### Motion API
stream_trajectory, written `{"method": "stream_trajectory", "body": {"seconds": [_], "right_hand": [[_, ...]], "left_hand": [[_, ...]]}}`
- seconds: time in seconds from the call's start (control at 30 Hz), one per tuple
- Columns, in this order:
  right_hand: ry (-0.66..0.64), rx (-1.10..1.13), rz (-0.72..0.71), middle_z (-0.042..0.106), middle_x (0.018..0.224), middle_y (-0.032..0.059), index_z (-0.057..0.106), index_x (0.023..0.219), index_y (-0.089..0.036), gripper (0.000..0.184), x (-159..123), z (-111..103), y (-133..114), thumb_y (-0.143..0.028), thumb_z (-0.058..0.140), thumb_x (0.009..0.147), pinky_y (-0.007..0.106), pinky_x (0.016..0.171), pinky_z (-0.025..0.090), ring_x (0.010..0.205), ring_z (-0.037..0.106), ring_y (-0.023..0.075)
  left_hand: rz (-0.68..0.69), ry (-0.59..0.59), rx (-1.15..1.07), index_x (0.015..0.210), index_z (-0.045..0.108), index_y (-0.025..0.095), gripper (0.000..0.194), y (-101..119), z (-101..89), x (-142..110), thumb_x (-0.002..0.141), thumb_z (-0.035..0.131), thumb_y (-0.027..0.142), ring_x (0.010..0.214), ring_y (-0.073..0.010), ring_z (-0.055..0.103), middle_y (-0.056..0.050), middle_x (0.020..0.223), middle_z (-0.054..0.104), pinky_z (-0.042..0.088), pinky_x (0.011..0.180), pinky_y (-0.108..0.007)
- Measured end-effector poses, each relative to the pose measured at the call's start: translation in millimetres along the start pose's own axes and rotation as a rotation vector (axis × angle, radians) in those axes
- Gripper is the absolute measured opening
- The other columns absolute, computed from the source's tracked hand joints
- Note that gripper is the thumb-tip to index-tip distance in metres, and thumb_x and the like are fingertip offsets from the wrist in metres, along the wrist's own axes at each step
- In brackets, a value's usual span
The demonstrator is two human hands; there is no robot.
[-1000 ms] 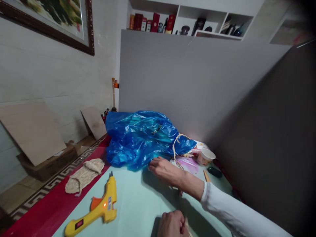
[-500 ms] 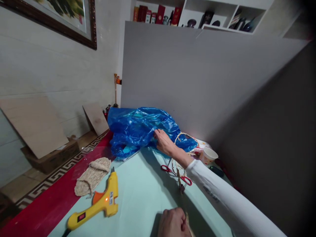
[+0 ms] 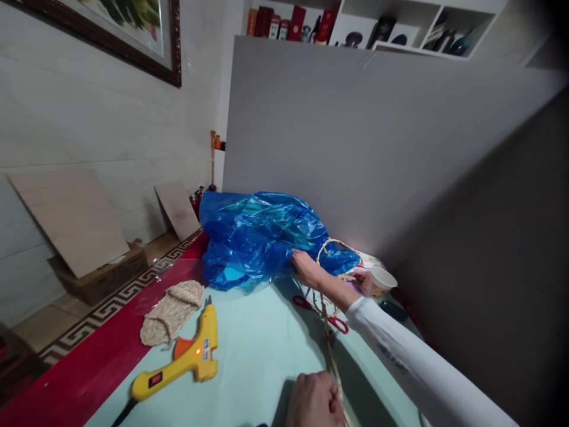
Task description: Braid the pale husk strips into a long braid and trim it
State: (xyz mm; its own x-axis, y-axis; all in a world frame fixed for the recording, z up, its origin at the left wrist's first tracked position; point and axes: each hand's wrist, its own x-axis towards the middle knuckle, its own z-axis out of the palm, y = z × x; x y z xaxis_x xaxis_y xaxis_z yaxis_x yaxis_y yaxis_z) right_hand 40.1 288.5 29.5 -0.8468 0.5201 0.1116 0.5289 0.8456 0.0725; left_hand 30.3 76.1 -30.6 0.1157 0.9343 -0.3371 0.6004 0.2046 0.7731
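So, the right hand (image 3: 306, 270) is at the front edge of the crumpled blue bag (image 3: 249, 231), fingertips pinching the plastic. Left hand (image 3: 313, 400) is well in front of the bag, curled into a fist beside some twine (image 3: 336, 372); can't tell if it's gripping that. Red-handled scissors (image 3: 338, 325) lie front-right of the bag, cup (image 3: 380, 281) right of it. Yellow glue gun (image 3: 208, 329) sits front-left of the bag, near a woven piece (image 3: 171, 314).
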Motion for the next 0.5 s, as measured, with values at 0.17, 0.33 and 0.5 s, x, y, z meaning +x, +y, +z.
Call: {"method": "stream_trajectory", "body": {"seconds": [0.17,0.33,0.5], "right_hand": [[-0.064,-0.140,0.065,0.064,0.103,0.0167,0.064,0.089,-0.010,0.014,2.5,9.9,-6.5,-0.007,0.051,0.085,0.040,0.088,0.045,0.102,0.057,0.0254],[-0.203,-0.189,0.084,0.059,0.117,0.0115,0.057,0.118,-0.012,0.033,10.0,17.1,-9.9,-0.032,0.057,0.092,0.039,0.085,0.052,0.099,0.061,0.0201],[-0.179,-0.171,0.148,0.059,0.117,0.0120,0.057,0.118,-0.011,0.035,10.8,14.3,-9.3,-0.033,0.058,0.091,0.039,0.084,0.052,0.099,0.061,0.0201]], "left_hand": [[0.018,-0.037,-0.001,0.091,0.069,0.020,0.025,-3.9,1.5,4.4,0.075,0.050,0.019,0.083,-0.0234,0.059,-0.008,0.090,0.071,0.040,0.071,-0.030],[0.002,0.002,0.046,0.090,0.070,0.019,0.026,2.0,0.1,0.3,0.076,0.048,0.016,0.084,-0.0229,0.061,-0.008,0.090,0.072,0.040,0.070,-0.030],[0.001,0.039,0.052,0.088,0.070,0.018,0.025,6.8,-3.8,-4.3,0.076,0.048,0.014,0.082,-0.0225,0.061,-0.008,0.088,0.072,0.039,0.067,-0.030]]}}
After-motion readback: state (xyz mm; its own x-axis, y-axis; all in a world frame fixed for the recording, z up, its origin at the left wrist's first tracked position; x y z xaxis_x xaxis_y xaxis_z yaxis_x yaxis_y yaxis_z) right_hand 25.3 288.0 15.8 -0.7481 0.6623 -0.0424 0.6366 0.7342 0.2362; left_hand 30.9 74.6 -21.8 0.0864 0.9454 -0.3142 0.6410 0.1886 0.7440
